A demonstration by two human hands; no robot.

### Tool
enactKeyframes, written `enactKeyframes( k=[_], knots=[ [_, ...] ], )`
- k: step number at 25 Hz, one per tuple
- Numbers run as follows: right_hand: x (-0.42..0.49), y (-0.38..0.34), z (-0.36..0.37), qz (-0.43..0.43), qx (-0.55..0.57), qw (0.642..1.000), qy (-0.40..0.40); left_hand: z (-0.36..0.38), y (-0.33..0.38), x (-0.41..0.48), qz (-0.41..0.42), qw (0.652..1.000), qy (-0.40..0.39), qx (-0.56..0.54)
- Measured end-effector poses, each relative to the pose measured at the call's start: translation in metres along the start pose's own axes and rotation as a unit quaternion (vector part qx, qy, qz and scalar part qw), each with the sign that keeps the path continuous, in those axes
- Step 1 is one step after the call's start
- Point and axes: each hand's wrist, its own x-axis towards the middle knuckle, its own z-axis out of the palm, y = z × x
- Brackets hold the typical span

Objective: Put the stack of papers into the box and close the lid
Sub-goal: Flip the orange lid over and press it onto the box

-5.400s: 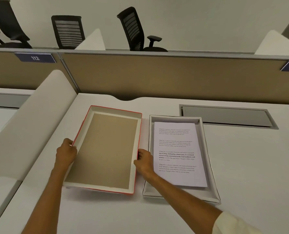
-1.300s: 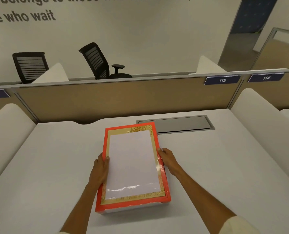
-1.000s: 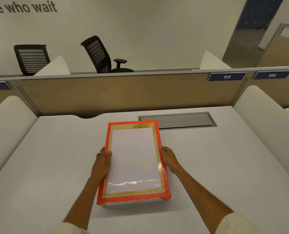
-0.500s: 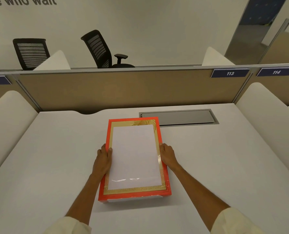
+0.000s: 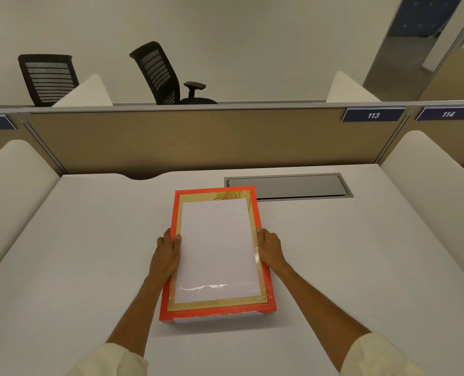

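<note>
Orange-red card edges the lid (image 5: 216,256) that both hands grip: the left hand (image 5: 166,253) lies against its left side with the thumb hooked over the rim, and the right hand (image 5: 269,246) presses flat against its right side, fingers together. The lid sits closed on the box (image 5: 212,318), whose white base shows just under the lid's near edge, with no papers visible. The box rests on the white table (image 5: 62,253), and a grey cable hatch (image 5: 287,185) lies just beyond the lid's far right corner.

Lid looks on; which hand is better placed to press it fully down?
Left, marginally: the left hand has its thumb over the lid rim; the right hand only flanks the side edge.
</note>
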Motion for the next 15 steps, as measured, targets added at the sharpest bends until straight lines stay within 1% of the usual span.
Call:
enactKeyframes(
  k=[1,2,3,4,5,6,8,11,15],
  knots=[
    [-0.002,-0.001,0.001,-0.004,-0.026,1.000,0.009,0.001,0.001,-0.001,0.004,0.999,0.022,0.046],
    [-0.004,-0.001,0.003,-0.016,-0.077,0.996,0.032,0.002,0.003,-0.002,0.020,0.993,0.058,0.099],
    [-0.006,-0.002,0.005,-0.039,-0.133,0.989,0.060,0.004,0.006,-0.004,0.050,0.984,0.092,0.144],
    [-0.010,-0.003,0.009,-0.078,-0.175,0.978,0.084,0.006,0.010,-0.006,0.090,0.975,0.109,0.173],
    [-0.013,-0.005,0.013,-0.124,-0.200,0.967,0.097,0.009,0.015,-0.009,0.129,0.968,0.106,0.188],
    [-0.014,-0.007,0.017,-0.164,-0.217,0.958,0.094,0.012,0.020,-0.011,0.161,0.962,0.093,0.199],
    [-0.015,-0.008,0.025,-0.207,-0.263,0.940,0.065,0.018,0.025,-0.012,0.192,0.956,0.065,0.211],
    [-0.013,-0.003,0.032,-0.213,-0.318,0.923,0.035,0.024,0.023,-0.011,0.185,0.958,0.033,0.214],
    [-0.013,0.004,0.035,-0.205,-0.346,0.916,0.015,0.028,0.019,-0.011,0.172,0.958,0.014,0.228]
  ],
)
